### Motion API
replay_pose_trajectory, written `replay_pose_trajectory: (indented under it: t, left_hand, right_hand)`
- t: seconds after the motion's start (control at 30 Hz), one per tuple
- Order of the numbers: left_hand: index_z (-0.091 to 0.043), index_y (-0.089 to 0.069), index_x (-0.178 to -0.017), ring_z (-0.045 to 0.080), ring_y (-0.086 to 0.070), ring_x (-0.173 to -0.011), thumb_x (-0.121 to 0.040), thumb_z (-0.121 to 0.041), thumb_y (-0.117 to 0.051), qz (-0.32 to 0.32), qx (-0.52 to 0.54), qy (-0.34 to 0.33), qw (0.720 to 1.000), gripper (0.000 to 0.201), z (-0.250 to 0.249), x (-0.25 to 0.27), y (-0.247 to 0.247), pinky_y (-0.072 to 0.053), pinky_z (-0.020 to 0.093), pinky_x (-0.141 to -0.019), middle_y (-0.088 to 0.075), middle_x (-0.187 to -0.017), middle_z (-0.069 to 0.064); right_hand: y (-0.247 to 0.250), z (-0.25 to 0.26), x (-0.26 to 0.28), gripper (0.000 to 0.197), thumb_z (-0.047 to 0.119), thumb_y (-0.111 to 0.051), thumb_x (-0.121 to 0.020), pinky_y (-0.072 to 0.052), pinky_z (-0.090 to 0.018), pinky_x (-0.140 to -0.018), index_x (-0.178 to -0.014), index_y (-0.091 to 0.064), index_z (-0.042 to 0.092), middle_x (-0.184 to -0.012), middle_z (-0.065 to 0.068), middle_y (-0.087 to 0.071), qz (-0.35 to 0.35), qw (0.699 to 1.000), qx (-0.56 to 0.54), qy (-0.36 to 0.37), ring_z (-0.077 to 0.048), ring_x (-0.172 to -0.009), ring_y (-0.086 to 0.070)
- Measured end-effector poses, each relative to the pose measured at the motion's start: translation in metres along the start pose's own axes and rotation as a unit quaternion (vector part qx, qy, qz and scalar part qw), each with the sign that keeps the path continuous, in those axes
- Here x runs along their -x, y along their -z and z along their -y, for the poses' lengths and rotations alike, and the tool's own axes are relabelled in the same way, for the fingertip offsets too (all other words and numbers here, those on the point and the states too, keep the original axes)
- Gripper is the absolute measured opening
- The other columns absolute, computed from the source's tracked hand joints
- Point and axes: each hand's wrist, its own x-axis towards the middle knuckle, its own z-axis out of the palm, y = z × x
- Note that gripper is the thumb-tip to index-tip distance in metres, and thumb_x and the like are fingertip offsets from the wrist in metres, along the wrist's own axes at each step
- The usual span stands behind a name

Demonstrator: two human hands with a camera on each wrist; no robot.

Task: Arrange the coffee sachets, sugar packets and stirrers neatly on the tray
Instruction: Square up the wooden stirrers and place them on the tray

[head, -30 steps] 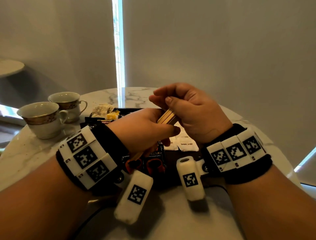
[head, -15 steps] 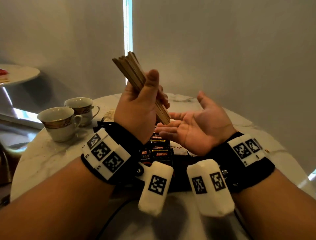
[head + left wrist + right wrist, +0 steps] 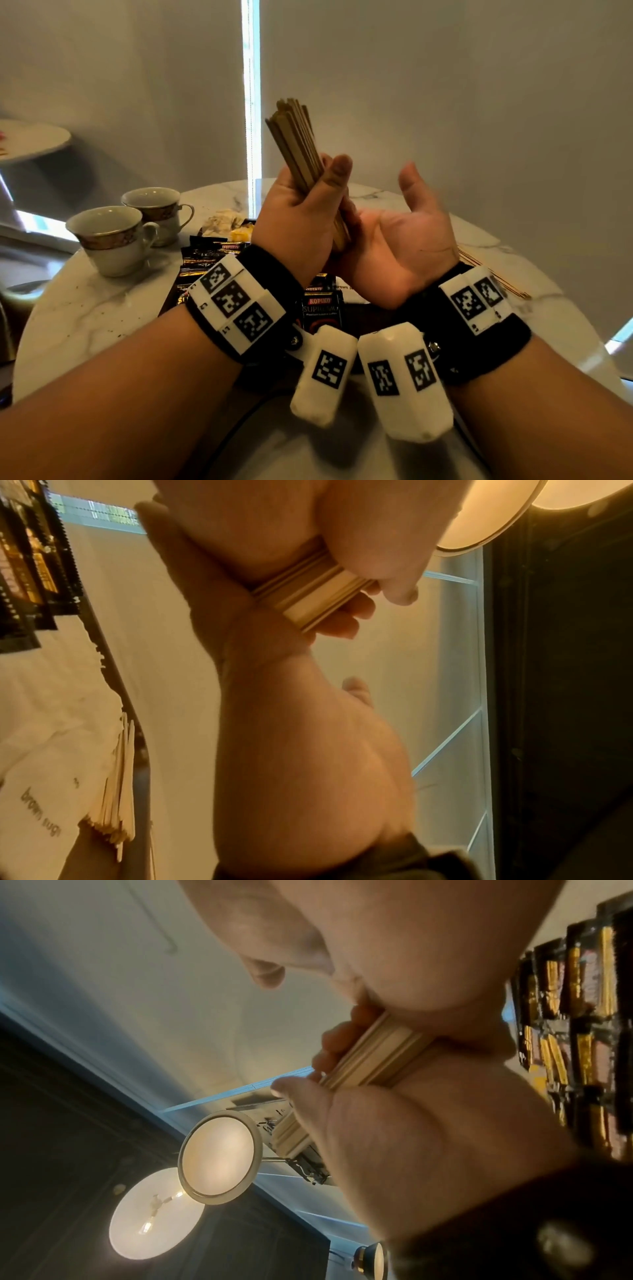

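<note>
My left hand [image 3: 308,209] grips a thick bundle of wooden stirrers [image 3: 294,144] almost upright above the tray. The bundle's lower end [image 3: 308,599] butts against the palm of my right hand [image 3: 404,240], which is held flat with fingers straight. Black coffee sachets [image 3: 205,257] lie on the dark tray [image 3: 363,318] under my wrists, one with a red label [image 3: 322,308] nearest me. A white brown sugar packet [image 3: 41,750] lies beside them. In the right wrist view the stirrer bundle [image 3: 377,1053] sits between both hands, with the sachets [image 3: 582,1015] behind.
Two gold-banded cups [image 3: 109,236] [image 3: 154,209] stand on the round marble table at the left. Crumpled wrappers [image 3: 222,221] lie behind the tray. More loose stirrers [image 3: 493,277] lie on the table to the right of my right wrist.
Both hands first held the bundle low over the tray. The left hand then lifted it upright, and the right hand let go and flattened under its lower end.
</note>
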Motion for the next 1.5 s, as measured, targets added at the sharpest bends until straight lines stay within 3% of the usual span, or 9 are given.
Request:
replay_pose_trajectory:
  t: [0.1,0.27,0.37,0.47,0.7,0.87,1.07,1.23,1.5]
  left_hand:
    - [-0.013,-0.051,-0.090,0.019,-0.046,-0.053,-0.096,-0.031,-0.063,0.043,-0.074,0.032,0.996,0.022,-0.007,0.000,0.006,-0.045,0.036,-0.054,-0.047,-0.060,0.000]
    - [-0.025,-0.057,-0.087,0.008,-0.052,-0.049,-0.094,-0.038,-0.063,0.226,-0.337,0.132,0.905,0.015,-0.018,0.002,0.014,-0.047,0.025,-0.050,-0.054,-0.055,-0.009]
    - [-0.026,-0.060,-0.088,0.000,-0.050,-0.043,-0.093,-0.039,-0.063,0.244,-0.402,0.145,0.871,0.015,-0.018,0.004,0.010,-0.042,0.015,-0.044,-0.055,-0.050,-0.012]
    - [-0.033,-0.059,-0.095,-0.003,-0.053,-0.044,-0.091,-0.038,-0.068,0.216,-0.398,0.134,0.881,0.011,-0.017,0.006,0.006,-0.041,0.012,-0.044,-0.060,-0.056,-0.013]
    - [-0.033,-0.057,-0.118,-0.005,-0.057,-0.056,-0.095,-0.035,-0.065,0.185,-0.424,0.068,0.884,0.024,-0.014,0.008,0.004,-0.041,0.009,-0.047,-0.063,-0.082,-0.009]
    - [-0.036,-0.056,-0.095,-0.003,-0.050,-0.049,-0.097,-0.038,-0.059,0.203,-0.473,0.075,0.854,0.005,-0.017,0.008,0.008,-0.037,0.011,-0.044,-0.058,-0.071,-0.005]
    - [-0.034,-0.055,-0.099,-0.005,-0.052,-0.048,-0.097,-0.040,-0.059,0.223,-0.508,0.090,0.827,0.007,-0.019,0.007,0.011,-0.038,0.010,-0.043,-0.058,-0.072,-0.005]
    - [-0.035,-0.059,-0.110,-0.002,-0.059,-0.062,-0.096,-0.040,-0.061,0.236,-0.523,0.095,0.814,0.015,-0.015,0.012,0.006,-0.041,0.009,-0.049,-0.064,-0.080,-0.007]
    - [-0.033,-0.058,-0.103,-0.003,-0.057,-0.057,-0.095,-0.040,-0.062,0.252,-0.526,0.086,0.808,0.012,-0.016,0.011,0.005,-0.039,0.010,-0.048,-0.062,-0.076,-0.007]
  right_hand:
    - [0.003,0.010,0.000,0.100,0.079,-0.052,-0.076,-0.052,-0.044,-0.089,-0.138,-0.048,0.001,-0.114,-0.016,-0.062,-0.096,0.981,0.165,0.038,-0.026,-0.096,-0.064]
    - [0.000,0.027,0.010,0.069,0.081,-0.063,-0.063,-0.039,-0.030,-0.057,-0.091,-0.065,0.019,-0.068,0.005,-0.050,-0.173,0.834,0.475,0.221,-0.014,-0.064,-0.043]
    - [-0.002,0.022,0.014,0.043,0.058,-0.076,-0.073,-0.048,-0.024,-0.056,-0.080,-0.060,0.018,-0.062,0.010,-0.058,-0.156,0.748,0.596,0.249,-0.008,-0.059,-0.057]
    - [0.000,0.018,0.011,0.020,0.035,-0.074,-0.087,-0.058,-0.036,-0.064,-0.077,-0.058,0.027,-0.069,0.005,-0.064,-0.178,0.721,0.609,0.278,-0.020,-0.069,-0.070]
    - [0.002,0.015,0.006,0.019,0.040,-0.072,-0.082,-0.061,-0.052,-0.076,-0.088,-0.061,0.026,-0.089,-0.010,-0.069,-0.219,0.735,0.580,0.276,-0.027,-0.083,-0.072]
    - [-0.001,0.021,0.011,0.047,0.068,-0.059,-0.083,-0.049,-0.025,-0.062,-0.088,-0.059,0.021,-0.074,0.007,-0.062,-0.227,0.694,0.628,0.270,-0.002,-0.063,-0.060]
    - [-0.007,0.044,0.016,0.085,0.077,-0.010,-0.080,-0.043,-0.044,-0.104,-0.131,-0.055,0.027,-0.132,0.004,-0.060,-0.248,0.754,0.493,0.356,-0.013,-0.123,-0.055]
    - [0.002,0.016,0.008,0.129,0.108,-0.019,-0.040,-0.032,-0.028,-0.104,-0.144,-0.045,0.036,-0.149,0.011,-0.047,-0.091,0.726,0.647,0.213,0.008,-0.123,-0.043]
    - [0.004,0.018,0.004,0.109,0.105,-0.039,-0.037,-0.036,-0.047,-0.112,-0.119,-0.063,0.037,-0.136,0.000,-0.061,-0.063,0.807,0.553,0.197,-0.016,-0.132,-0.051]
